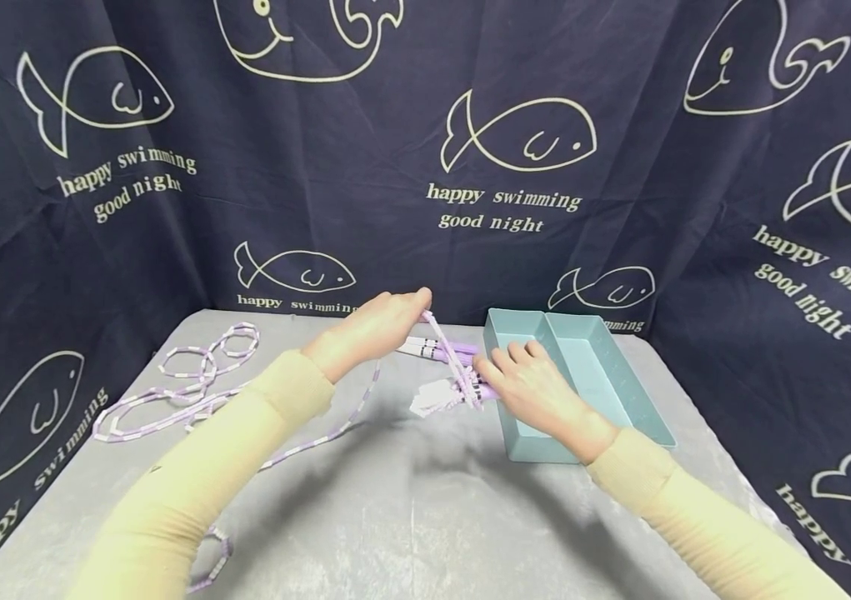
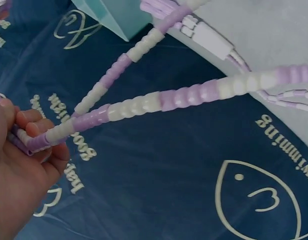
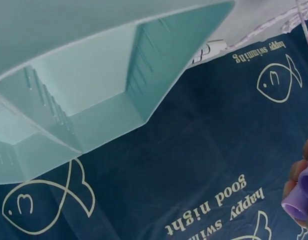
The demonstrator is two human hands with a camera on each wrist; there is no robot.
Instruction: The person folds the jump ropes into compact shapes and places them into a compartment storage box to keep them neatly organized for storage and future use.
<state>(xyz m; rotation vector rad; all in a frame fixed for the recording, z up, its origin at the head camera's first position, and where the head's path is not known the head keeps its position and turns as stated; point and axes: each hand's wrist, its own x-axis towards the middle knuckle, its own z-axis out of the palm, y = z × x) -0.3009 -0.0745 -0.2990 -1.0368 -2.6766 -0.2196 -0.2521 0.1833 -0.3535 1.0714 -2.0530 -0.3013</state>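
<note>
left hand [image 1: 374, 330] is raised over the worktop [image 1: 365, 533], fingers curled tight on a bent length of purple-and-white beaded rope [image 2: 135, 107]. right hand [image 1: 533, 387] is closed round a pair of purple-and-white handles [image 3: 294, 205], at the left edge of the teal tray [image 1: 541, 450]; the right wrist view shows two hollow purple ends in it. rope strands slant down from the left hand and cross the handles just beside the right fingers; whether they go all the way round, can't tell. handles are clear of the worktop, white ends pointing left. a second pair of handles [image 1: 433, 350] lies behind on the worktop, near the tray, white ends also left. loose rope [image 1: 207, 375] of the same colours sprawls in loops on the left side, another bit showing beside the left sleeve [image 1: 192, 492]. tray has two long compartments. dark fish-print curtain [image 1: 395, 167] behind and both sides.
</note>
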